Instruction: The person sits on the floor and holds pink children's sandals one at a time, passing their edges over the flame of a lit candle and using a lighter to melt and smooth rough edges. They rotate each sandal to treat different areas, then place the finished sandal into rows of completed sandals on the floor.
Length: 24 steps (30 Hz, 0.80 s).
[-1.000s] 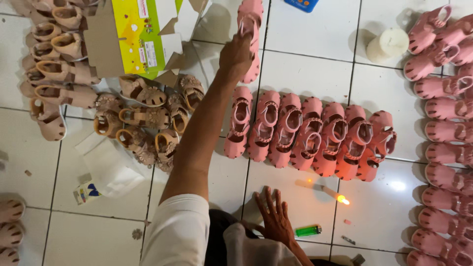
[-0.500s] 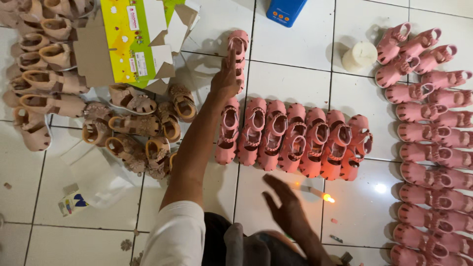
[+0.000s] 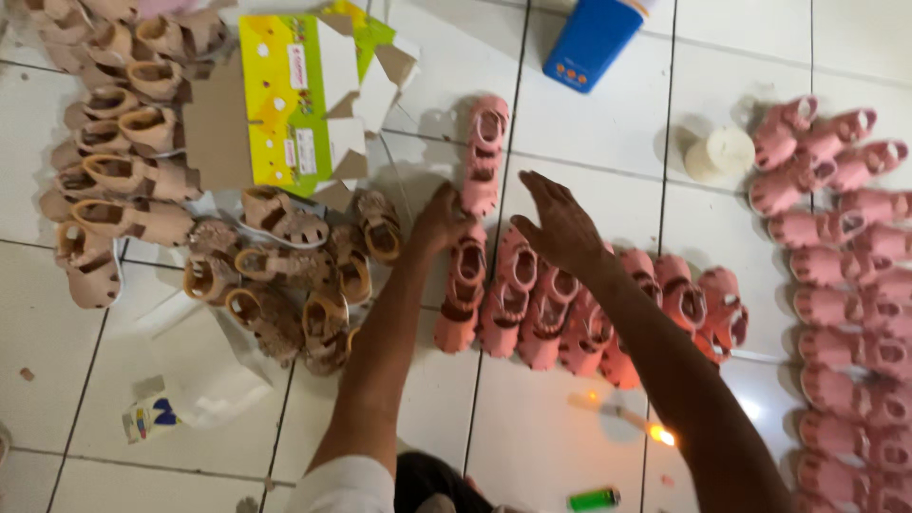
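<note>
Near the middle of the white tiled floor (image 3: 589,133), the left hand (image 3: 443,220) reaches toward a single pink sandal (image 3: 484,155) lying apart above the row; fingers curled at its lower end, whether it actually grips cannot be told. Right hand (image 3: 560,226) hovers flat, fingers spread and released, over the row of pink sandals (image 3: 579,309), roughly eight of them side by side, some hidden under the arm. More pink sandals (image 3: 845,275) run in a column along the floor's right edge, more than twelve, exact count unclear. Beige sandals (image 3: 114,180) pile up at the top left corner, brown glittery sandals (image 3: 290,266) about ten beside them. One yellow-green cardboard box (image 3: 285,100) lies opened flat. One blue container (image 3: 594,40) at the top edge, one white roll (image 3: 719,155) right of it. One small flame (image 3: 657,435) and one green lighter (image 3: 594,498) near the bottom edge.
</note>
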Motion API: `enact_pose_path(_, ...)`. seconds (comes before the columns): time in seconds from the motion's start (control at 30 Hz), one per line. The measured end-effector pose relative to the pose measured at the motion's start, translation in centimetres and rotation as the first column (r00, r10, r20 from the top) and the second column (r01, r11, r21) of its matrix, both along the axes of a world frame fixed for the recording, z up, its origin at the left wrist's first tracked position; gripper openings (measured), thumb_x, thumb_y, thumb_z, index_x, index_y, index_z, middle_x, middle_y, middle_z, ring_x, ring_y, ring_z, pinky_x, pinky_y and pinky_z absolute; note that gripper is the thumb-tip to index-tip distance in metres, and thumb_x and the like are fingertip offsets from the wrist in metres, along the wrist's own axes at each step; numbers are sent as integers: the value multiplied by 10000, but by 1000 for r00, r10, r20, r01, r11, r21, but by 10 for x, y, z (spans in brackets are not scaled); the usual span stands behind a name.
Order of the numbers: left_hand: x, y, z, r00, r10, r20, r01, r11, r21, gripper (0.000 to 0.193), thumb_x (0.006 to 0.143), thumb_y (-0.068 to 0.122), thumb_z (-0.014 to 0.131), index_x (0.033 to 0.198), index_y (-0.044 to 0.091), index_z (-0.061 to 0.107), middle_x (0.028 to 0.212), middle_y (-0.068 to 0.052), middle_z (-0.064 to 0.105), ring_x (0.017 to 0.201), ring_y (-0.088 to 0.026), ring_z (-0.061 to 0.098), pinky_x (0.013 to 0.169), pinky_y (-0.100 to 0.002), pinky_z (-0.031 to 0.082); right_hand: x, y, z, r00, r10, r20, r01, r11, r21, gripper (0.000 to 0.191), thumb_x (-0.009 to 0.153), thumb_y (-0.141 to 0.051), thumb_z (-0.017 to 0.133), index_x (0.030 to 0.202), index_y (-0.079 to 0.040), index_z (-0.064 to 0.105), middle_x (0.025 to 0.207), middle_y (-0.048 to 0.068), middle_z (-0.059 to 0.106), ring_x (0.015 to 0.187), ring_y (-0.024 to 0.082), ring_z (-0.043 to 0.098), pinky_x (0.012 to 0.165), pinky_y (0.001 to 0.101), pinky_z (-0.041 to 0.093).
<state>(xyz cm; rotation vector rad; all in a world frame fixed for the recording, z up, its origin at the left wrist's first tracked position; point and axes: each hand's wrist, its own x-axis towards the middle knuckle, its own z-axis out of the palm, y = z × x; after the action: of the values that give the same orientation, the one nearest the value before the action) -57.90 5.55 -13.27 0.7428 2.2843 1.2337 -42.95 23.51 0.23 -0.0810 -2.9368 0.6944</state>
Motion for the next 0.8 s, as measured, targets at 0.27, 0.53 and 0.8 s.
enact_pose_path(0.27, -1, 2, -4, 999, 47, 15, -49, 984, 171, 1052, 792, 412, 870, 1508, -54, 256, 1381, -273, 519, 1211, -386, 585, 967, -467, 496, -110, -12, -38, 992, 26, -127, -41, 992, -121, 805, 914, -304, 776, 1536, -60, 328, 1580, 301, 328, 1362, 503, 408, 1023, 523, 450)
enact_pose_path(0.53, 5, -1, -15, 998, 66, 21, -68, 982, 174, 1027, 856, 497, 776, 1567, -7, 232, 1476, -268, 443, 1281, -424, 519, 1020, -514, 432, -122, -11, -64, 998, -19, 63, 30, 982, -188, 705, 984, -217, 706, 1576, -106, 338, 1481, 174, 565, 1245, 393, 651, 982, 466, 554)
enact_pose_path(0.8, 8, 9, -14, 999, 15, -33, -14, 999, 29, 1008, 921, 582, 682, 1626, 41, 207, 1571, -263, 367, 1351, -461, 453, 1072, -561, 369, -26, -64, -14, 986, -115, -120, 85, 971, -224, 613, 950, -241, 721, 1455, -43, 436, 1389, 210, 597, 1181, 395, 648, 927, 470, 546)
